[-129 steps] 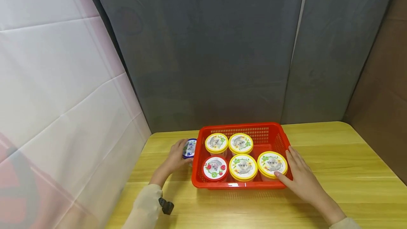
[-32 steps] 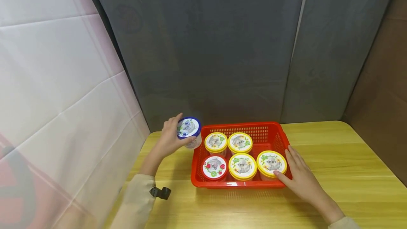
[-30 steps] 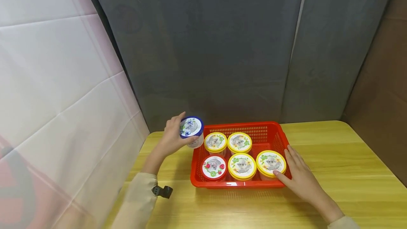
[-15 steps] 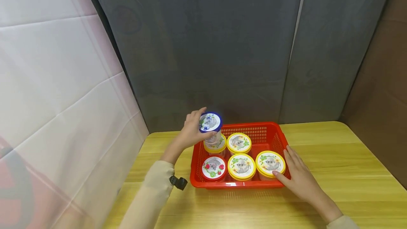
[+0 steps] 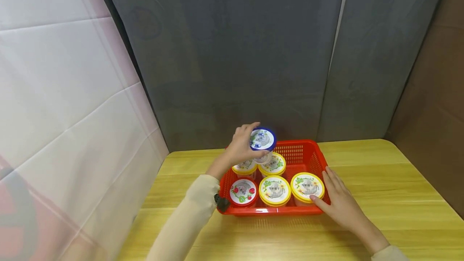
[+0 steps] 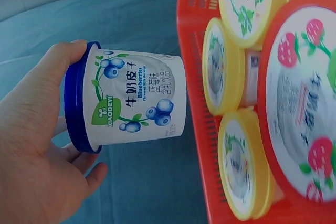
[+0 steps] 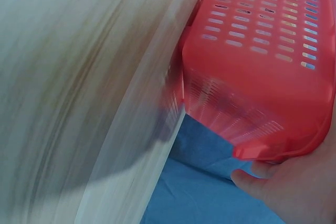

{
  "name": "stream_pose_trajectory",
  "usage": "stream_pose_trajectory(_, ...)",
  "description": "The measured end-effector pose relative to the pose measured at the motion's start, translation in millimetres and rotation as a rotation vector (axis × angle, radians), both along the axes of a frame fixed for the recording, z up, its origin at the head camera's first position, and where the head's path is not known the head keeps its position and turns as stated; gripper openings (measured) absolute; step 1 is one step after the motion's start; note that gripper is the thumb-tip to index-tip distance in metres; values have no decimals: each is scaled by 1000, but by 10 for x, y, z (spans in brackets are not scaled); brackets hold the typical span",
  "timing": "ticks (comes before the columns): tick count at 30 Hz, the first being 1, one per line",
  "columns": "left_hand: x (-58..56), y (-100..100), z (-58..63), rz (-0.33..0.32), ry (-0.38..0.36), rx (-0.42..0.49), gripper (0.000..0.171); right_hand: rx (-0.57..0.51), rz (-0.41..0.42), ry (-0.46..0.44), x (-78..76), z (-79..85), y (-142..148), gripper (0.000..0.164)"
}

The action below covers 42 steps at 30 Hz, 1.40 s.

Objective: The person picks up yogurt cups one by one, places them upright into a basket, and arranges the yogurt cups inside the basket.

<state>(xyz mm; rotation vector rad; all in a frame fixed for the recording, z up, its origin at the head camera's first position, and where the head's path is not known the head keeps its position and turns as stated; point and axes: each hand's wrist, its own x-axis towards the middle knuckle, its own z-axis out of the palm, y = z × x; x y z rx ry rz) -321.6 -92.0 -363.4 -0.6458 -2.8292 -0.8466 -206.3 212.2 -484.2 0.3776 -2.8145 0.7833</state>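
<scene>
In the head view my left hand (image 5: 243, 146) holds a blue-lidded blueberry milk cup (image 5: 262, 139) by its lid, above the back of a red plastic basket (image 5: 303, 150). The left wrist view shows the cup's white printed side (image 6: 139, 98), with thumb and fingers around the lid. Two yellow-lidded cups stand in the basket's back row, partly covered by the held cup and hand. A red-lidded cup (image 5: 243, 191) and two yellow-lidded cups (image 5: 275, 190) (image 5: 307, 186) form the front row. My right hand (image 5: 342, 204) holds the basket's right front corner, thumb over the rim, fingers along the outside.
The basket stands on a wood-grain table (image 5: 384, 196). A dark grey panel (image 5: 232, 59) rises behind it, a pale fabric wall (image 5: 79, 92) on the left and a brown one (image 5: 431, 104) on the right. Inside the basket, bare floor shows at the back right.
My left hand has lifted the blueberry milk cup from the table left of the basket and carried it right, over the back row. My right hand has stayed at the corner.
</scene>
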Motion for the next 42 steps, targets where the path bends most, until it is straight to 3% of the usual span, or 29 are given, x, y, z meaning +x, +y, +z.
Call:
stream_pose_trajectory(13,-46,462,-23,-75,3,-73,96,18,-24,-53,18,-13,-4,99)
stream_pose_trajectory(24,-88,755,-68,-150,26,-125,95,8,-22,-31,52,12,-30,97)
stream_pose_trajectory(31,-70,866,-79,-172,32,-139,92,5,-21,-29,64,-17,-54,96)
stream_pose_trajectory(42,-56,923,-123,-154,15,-169,91,2,-27,-31,104,10,-98,96)
